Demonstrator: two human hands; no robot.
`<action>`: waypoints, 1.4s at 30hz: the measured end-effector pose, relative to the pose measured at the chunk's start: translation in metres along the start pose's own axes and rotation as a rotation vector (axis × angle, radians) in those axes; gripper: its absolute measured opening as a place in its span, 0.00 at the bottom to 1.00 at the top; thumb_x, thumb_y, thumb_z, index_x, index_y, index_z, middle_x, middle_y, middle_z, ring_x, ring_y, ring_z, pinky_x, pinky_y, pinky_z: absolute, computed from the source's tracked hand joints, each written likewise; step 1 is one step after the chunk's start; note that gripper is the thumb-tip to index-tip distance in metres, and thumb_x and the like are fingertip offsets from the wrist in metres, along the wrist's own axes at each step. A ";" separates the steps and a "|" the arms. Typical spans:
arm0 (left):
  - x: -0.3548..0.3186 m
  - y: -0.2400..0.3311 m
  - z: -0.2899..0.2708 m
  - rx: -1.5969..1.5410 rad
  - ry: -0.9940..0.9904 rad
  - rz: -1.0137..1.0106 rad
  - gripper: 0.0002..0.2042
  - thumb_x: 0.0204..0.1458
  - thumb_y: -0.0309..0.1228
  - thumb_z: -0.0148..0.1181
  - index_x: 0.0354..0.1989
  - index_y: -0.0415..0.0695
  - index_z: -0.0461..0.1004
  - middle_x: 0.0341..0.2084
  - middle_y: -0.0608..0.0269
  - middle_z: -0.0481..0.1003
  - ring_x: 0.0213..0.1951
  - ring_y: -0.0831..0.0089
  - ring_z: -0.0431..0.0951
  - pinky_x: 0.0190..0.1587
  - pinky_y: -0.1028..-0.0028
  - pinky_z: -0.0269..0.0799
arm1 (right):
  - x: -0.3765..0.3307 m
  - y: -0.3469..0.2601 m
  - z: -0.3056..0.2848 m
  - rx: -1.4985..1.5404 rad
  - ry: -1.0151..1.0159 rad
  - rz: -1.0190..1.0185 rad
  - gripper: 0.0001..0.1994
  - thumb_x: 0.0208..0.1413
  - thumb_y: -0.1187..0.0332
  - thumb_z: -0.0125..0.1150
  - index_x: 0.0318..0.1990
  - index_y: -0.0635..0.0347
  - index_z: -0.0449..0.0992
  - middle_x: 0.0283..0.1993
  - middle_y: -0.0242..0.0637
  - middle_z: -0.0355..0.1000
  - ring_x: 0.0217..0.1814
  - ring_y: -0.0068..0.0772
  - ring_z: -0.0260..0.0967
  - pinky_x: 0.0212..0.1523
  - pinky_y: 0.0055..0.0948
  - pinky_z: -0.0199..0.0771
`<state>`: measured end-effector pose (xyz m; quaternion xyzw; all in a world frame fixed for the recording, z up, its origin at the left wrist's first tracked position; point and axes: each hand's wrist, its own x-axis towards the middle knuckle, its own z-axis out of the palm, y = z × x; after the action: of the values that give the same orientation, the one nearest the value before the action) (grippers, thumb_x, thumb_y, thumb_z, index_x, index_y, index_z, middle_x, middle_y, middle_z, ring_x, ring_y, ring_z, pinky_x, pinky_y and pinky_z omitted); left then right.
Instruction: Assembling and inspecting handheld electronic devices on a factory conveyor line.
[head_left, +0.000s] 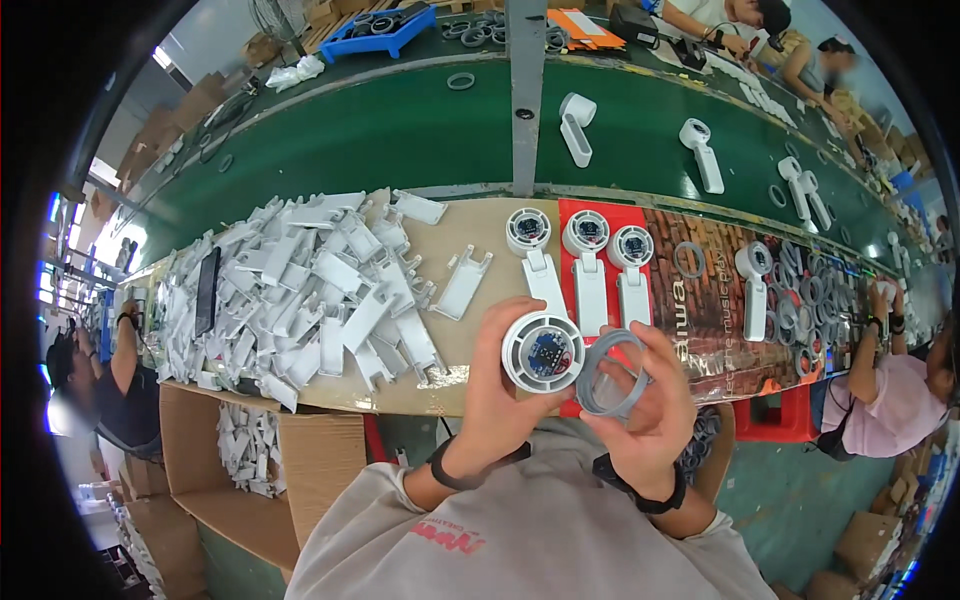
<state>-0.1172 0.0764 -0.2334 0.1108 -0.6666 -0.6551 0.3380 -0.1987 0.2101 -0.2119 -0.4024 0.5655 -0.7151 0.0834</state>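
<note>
My left hand (489,398) is closed around a white handheld fan body (511,358), whose round head faces up and shows a dark circuit board inside. In my right hand (655,421), thumb and fingers grip a grey plastic ring (588,392). The ring is tilted right beside the fan head; whether the two touch I cannot tell. Just beyond my hands lie three more white fan bodies, among them one on the bare board (528,231) and one on the red panel (632,247). A single grey ring (689,260) rests to their right.
A large heap of white plastic handle covers (290,270) fills the left of the bench. Grey rings (800,300) are piled at the right, next to another fan body (754,290). A green conveyor (400,130) carries fan parts beyond a metal post (525,100). Other people work around.
</note>
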 end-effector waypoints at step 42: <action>0.050 -0.017 -0.025 0.280 -0.142 0.329 0.31 0.57 0.49 0.33 0.26 0.30 0.73 0.27 0.44 0.75 0.32 0.56 0.76 0.40 0.67 0.70 | 0.006 0.013 -0.008 0.468 -0.455 1.033 0.22 0.62 0.57 0.44 0.56 0.62 0.58 0.40 0.43 0.69 0.36 0.35 0.72 0.34 0.31 0.74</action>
<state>-0.1452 0.0251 -0.2362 0.0003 -0.7823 -0.4983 0.3738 -0.2123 0.2084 -0.2208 -0.1899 0.4834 -0.5835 0.6244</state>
